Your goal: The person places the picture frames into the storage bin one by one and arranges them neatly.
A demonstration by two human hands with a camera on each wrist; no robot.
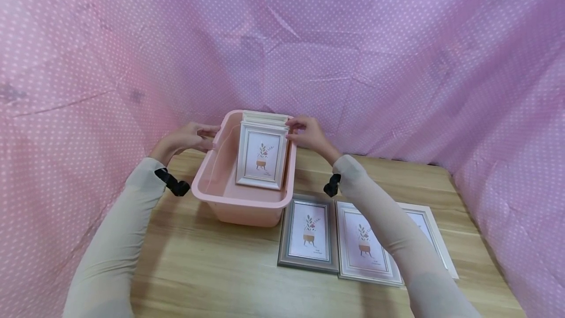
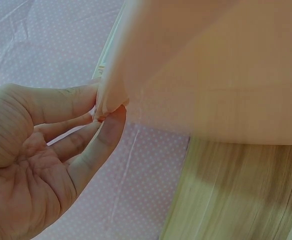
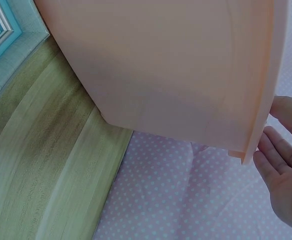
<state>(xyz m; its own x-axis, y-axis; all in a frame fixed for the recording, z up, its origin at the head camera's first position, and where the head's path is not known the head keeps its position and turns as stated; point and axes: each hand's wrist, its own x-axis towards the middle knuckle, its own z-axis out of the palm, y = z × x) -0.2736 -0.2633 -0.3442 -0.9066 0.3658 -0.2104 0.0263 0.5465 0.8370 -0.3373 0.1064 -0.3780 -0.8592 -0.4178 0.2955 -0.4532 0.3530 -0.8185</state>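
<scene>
A pink plastic bin [image 1: 247, 214] stands on the wooden table, several picture frames leaning in its right half. The front one, a pale picture frame [image 1: 261, 155] with a potted-plant print, hides most of the frames [image 1: 266, 117] behind it. My left hand [image 1: 189, 137] pinches the bin's left rim; the left wrist view shows thumb and fingers on either side of the pink edge [image 2: 115, 97]. Over the right rim reaches my right hand [image 1: 310, 134], its thumb and fingertips at the upper right edge of the front frame. In the right wrist view the bin's rim [image 3: 266, 95] hides those fingertips.
In front and to the right of the bin lie a grey-brown picture frame [image 1: 309, 232], a silvery one [image 1: 359, 244] and a white one [image 1: 434, 239], partly under my right forearm. A pink dotted cloth [image 1: 309, 53] surrounds the wooden table [image 1: 207, 269].
</scene>
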